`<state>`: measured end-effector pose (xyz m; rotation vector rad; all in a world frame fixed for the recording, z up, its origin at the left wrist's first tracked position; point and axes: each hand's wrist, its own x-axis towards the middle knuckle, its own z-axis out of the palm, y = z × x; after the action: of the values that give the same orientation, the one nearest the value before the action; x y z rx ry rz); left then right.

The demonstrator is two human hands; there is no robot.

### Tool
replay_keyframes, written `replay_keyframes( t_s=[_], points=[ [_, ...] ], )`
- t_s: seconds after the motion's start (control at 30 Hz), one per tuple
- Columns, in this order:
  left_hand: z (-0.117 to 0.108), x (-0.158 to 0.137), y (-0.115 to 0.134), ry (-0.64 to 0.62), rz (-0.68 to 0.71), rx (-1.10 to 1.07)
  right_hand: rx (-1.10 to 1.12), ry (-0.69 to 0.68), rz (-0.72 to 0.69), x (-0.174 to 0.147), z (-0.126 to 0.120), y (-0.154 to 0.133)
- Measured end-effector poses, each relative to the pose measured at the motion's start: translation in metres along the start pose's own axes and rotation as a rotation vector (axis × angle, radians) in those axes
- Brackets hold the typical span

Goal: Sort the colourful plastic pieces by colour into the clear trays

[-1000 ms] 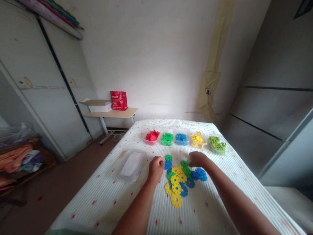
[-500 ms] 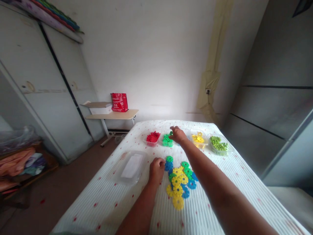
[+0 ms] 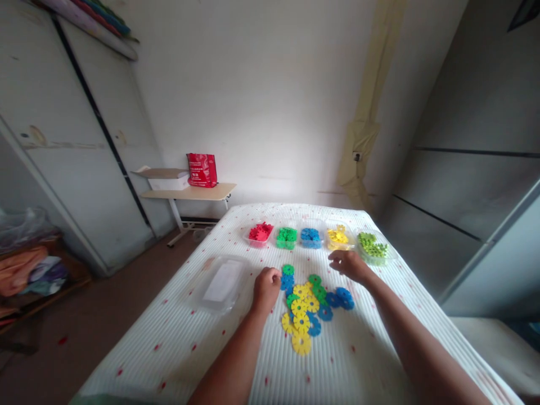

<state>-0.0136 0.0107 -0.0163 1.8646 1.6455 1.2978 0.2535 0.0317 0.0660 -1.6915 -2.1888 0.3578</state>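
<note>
My left hand (image 3: 267,289) rests on the cloth with its fingers curled together, close beside a blue disc (image 3: 287,282) and a green disc (image 3: 288,269). Whatever may be between its fingertips is hidden. My right hand (image 3: 348,264) hovers in front of the yellow and blue tubs, fingers loosely bent and a little apart, with nothing visible in them. Between and below the hands lies a loose group of notched plastic discs: yellow discs (image 3: 301,322) in the middle, green discs (image 3: 319,294) above, blue discs (image 3: 345,298) to the right.
Clear tubs stand in a row at the back, holding red (image 3: 260,232), green (image 3: 287,237), blue (image 3: 311,238), yellow (image 3: 338,236) and light green pieces (image 3: 372,245). A clear plastic lid (image 3: 221,284) lies left. Behind is a side table (image 3: 202,192) with a red bag (image 3: 202,170).
My right hand has moved from the green tub back and to the right, uncovering the blue tub. The left hand stays by the discs. The whole view has shifted slightly.
</note>
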Motion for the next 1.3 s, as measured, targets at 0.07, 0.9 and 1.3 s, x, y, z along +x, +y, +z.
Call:
replay_keyframes(
  t_s=[0.07,0.9,1.3],
  points=[
    [0.000,0.000,0.000,-0.005,-0.002,0.002,0.140,-0.093,-0.012,-0.021,-0.002,0.017],
    [-0.002,0.001,0.002,-0.033,-0.025,0.009,0.225,-0.161,-0.055,-0.066,0.008,0.032],
    [-0.003,0.000,0.003,-0.038,-0.027,0.011,-0.082,-0.208,-0.037,-0.065,0.017,0.016]
  ],
)
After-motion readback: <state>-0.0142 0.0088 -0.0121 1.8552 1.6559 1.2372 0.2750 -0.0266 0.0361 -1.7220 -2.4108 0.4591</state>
